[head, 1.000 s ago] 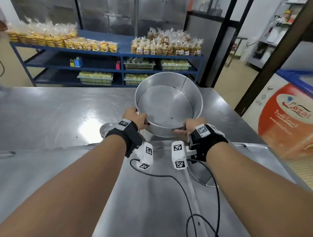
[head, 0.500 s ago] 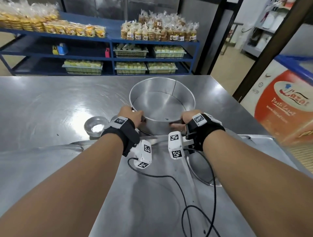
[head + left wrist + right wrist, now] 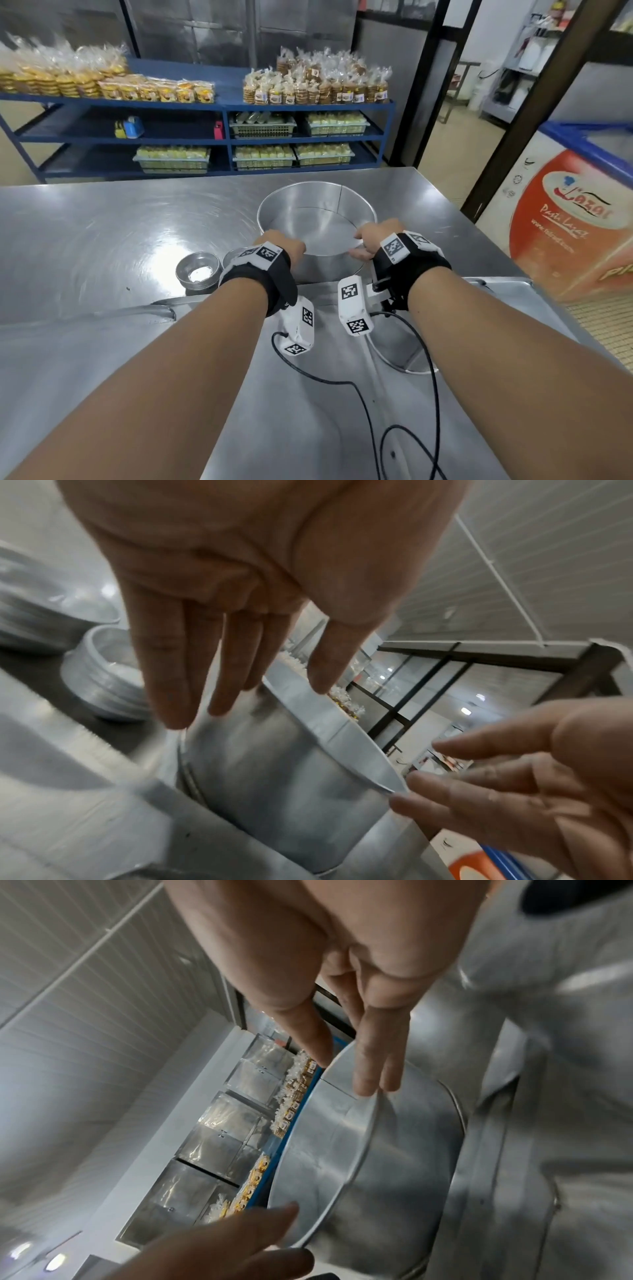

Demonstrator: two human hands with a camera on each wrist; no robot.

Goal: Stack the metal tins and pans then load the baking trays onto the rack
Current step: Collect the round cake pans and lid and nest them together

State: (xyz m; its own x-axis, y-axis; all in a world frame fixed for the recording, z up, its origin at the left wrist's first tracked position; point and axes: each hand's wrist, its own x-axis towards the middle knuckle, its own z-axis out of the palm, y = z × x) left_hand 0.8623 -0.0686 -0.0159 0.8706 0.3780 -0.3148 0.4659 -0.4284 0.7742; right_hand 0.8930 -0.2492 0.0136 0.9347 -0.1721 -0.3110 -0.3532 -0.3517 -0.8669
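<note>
Seen from my head camera, the round metal cake pan (image 3: 317, 236) stood upright on the steel table (image 3: 102, 226), at 12 o'clock from my wrists. My left hand (image 3: 282, 245) sat at the pan's 8 o'clock rim and my right hand (image 3: 375, 236) at its 4 o'clock rim. A stack of small fluted tins (image 3: 198, 272) stood at 9 o'clock of the pan, just beside my left wrist. A baking tray (image 3: 496, 291) lay nearest me, under both forearms, its far edge touching or almost touching the pan's base. Blue shelving (image 3: 219, 106) with bagged biscuits ran behind the table at 12 o'clock, and an orange-fronted chest freezer (image 3: 568, 219) stood at 3 o'clock.

From my left wrist, my left hand (image 3: 240, 593) was released, fingers (image 3: 171, 669) straight and pointing down over the pan (image 3: 274, 777), thumb over its rim, with no clear grip. My right hand (image 3: 514, 791) showed at 4 o'clock, fingertips at the rim. The small tins (image 3: 103, 674) sat at 9 o'clock.

From my right wrist, my right hand (image 3: 325, 974) was likewise released, fingers (image 3: 369, 1056) straight with the tips resting on the pan's (image 3: 342, 1150) rim. My left hand (image 3: 222, 1245) reached in at 7 o'clock, its thumb at the opposite rim.
</note>
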